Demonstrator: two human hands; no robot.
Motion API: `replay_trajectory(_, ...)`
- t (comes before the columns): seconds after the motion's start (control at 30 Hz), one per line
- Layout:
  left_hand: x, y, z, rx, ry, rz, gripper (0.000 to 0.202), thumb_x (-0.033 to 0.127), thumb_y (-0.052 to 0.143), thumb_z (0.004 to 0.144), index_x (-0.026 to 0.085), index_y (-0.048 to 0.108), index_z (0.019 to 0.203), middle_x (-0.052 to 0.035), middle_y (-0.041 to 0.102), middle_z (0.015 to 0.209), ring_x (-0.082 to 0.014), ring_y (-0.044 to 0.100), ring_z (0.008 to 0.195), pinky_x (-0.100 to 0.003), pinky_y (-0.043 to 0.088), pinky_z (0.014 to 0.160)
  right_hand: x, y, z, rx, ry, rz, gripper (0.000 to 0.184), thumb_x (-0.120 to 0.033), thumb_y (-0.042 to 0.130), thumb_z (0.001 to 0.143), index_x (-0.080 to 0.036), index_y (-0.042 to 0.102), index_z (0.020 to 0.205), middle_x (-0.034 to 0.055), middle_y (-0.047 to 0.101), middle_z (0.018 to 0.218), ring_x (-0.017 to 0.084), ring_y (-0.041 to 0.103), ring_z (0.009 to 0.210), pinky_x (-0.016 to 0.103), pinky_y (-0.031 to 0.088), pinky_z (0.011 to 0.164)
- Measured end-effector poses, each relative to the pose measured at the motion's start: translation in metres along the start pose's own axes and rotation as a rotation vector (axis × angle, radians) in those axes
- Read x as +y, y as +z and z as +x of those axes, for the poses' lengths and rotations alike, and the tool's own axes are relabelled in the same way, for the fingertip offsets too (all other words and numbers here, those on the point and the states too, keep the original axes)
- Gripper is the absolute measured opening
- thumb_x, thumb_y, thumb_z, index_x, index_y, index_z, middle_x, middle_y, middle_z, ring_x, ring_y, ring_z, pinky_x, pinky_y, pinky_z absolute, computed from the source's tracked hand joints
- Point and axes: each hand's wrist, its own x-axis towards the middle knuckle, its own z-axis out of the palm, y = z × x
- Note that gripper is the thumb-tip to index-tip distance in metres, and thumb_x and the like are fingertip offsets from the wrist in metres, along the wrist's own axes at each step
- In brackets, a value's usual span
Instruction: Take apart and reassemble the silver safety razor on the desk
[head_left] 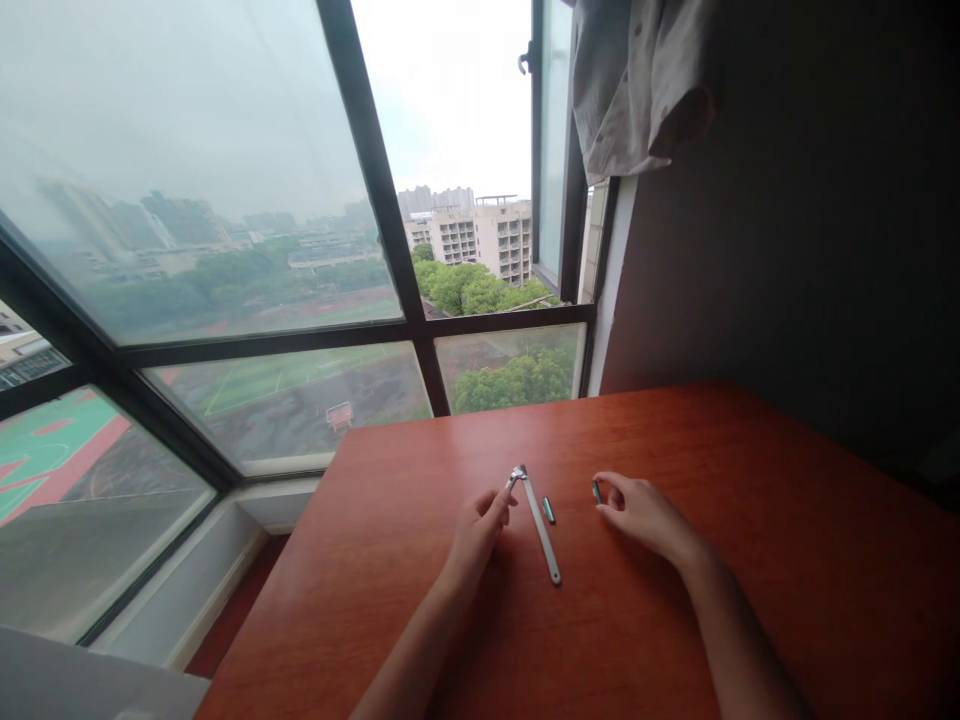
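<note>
My left hand (482,530) is closed, its thumb and fingers pinching one arm of a silver hinged metal tool (541,533) near the joint. The tool's other long, slim arm slants toward me across the tabletop and has a rounded end with a small hole. Just right of that arm lies a small battery-like cylinder (549,510), dark with green. Farther right, my right hand (637,510) pinches a second small green-and-dark cylinder (597,491) between thumb and forefinger, close above the table. My fingers partly cover both the tool and this second cylinder.
The reddish-brown wooden table (360,600) reaches to a dark-framed window (420,330). One window panel stands open at the upper right, with a grey garment (637,90) hanging beside it. A dark wall (780,250) rises behind the table on the right.
</note>
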Motion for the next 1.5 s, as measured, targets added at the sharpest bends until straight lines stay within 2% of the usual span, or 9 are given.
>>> replay_trajectory(0.2,0.001,0.0,-0.001,0.006,-0.002,0.017,0.048,0.061,0.055,0.076,0.014,0.063,0.076,0.0035,0.045,0.055,-0.0088,0.035,0.047,-0.022,0.024,0.046,0.023,-0.013,-0.006,-0.061,0.135,-0.117,0.04,-0.017,0.056,0.073,-0.022,0.064,0.112,0.0003,0.069,0.072,0.016,0.062,0.067,0.022,0.033,0.056)
replay_trajectory(0.4,-0.002,-0.001,-0.001,-0.008,0.01,0.045,0.047,0.06,0.053,0.078,0.014,0.065,0.077,0.0029,0.047,0.058,-0.009,0.036,0.048,-0.022,0.025,0.047,0.045,-0.025,-0.012,-0.041,0.229,-0.193,0.038,-0.015,0.053,0.072,-0.023,0.067,0.106,0.0028,0.07,0.076,0.017,0.063,0.067,0.023,0.033,0.056)
replay_trajectory(0.5,-0.003,-0.001,0.0,-0.005,0.007,0.05,0.046,0.059,0.053,0.079,0.014,0.065,0.078,0.0028,0.047,0.058,-0.009,0.036,0.048,-0.022,0.025,0.047,0.055,-0.027,-0.014,-0.03,0.243,-0.155,0.041,-0.015,0.054,0.071,-0.022,0.066,0.111,0.0027,0.07,0.074,0.018,0.063,0.068,0.023,0.035,0.058)
replay_trajectory(0.77,-0.002,-0.001,-0.001,-0.002,-0.001,0.046,0.048,0.061,0.054,0.077,0.014,0.065,0.077,0.0018,0.049,0.059,-0.0095,0.038,0.05,-0.021,0.026,0.046,0.054,-0.026,-0.015,-0.032,0.231,-0.11,0.047,-0.015,0.054,0.072,-0.02,0.063,0.118,0.0031,0.07,0.075,0.018,0.063,0.07,0.023,0.036,0.058)
replay_trajectory(0.93,0.001,0.003,-0.001,0.01,0.015,-0.036,0.045,0.058,0.058,0.075,0.015,0.061,0.084,0.0035,0.048,0.059,-0.0081,0.036,0.047,-0.021,0.025,0.044,0.027,-0.026,-0.011,0.002,0.151,-0.108,0.046,-0.022,0.056,0.077,-0.018,0.06,0.122,0.004,0.07,0.078,0.019,0.064,0.074,0.024,0.039,0.064)
replay_trajectory(1.07,0.005,0.005,-0.003,0.029,-0.001,-0.117,0.042,0.057,0.061,0.073,0.016,0.054,0.081,0.0058,0.046,0.056,-0.0063,0.033,0.043,-0.02,0.023,0.042,-0.015,-0.022,-0.002,-0.068,-0.017,-0.033,0.042,-0.028,0.056,0.081,-0.018,0.062,0.121,0.0047,0.071,0.079,0.02,0.064,0.075,0.025,0.042,0.066)
replay_trajectory(1.2,0.007,0.006,-0.003,0.013,-0.017,-0.139,0.043,0.058,0.061,0.072,0.016,0.054,0.079,0.0064,0.046,0.055,-0.0052,0.032,0.041,-0.02,0.021,0.042,-0.055,-0.008,0.01,-0.113,-0.118,-0.071,0.034,-0.028,0.056,0.081,-0.021,0.067,0.112,0.0061,0.072,0.087,0.02,0.065,0.079,0.025,0.042,0.066)
replay_trajectory(1.4,0.003,0.006,-0.002,0.012,-0.033,-0.199,0.042,0.056,0.061,0.074,0.015,0.057,0.083,0.0053,0.05,0.058,-0.0043,0.034,0.04,-0.019,0.022,0.041,-0.093,0.028,0.006,-0.056,-0.078,-0.275,0.021,-0.026,0.046,0.09,-0.02,0.065,0.099,0.0098,0.072,0.091,0.022,0.067,0.085,0.026,0.042,0.07)
replay_trajectory(1.5,0.002,0.006,-0.002,0.02,-0.038,-0.236,0.044,0.056,0.062,0.073,0.016,0.058,0.089,0.0048,0.051,0.06,-0.0048,0.036,0.041,-0.019,0.024,0.041,-0.101,0.04,-0.004,-0.048,-0.05,-0.359,0.019,-0.029,0.046,0.092,-0.019,0.058,0.103,0.012,0.07,0.089,0.024,0.068,0.081,0.028,0.043,0.067)
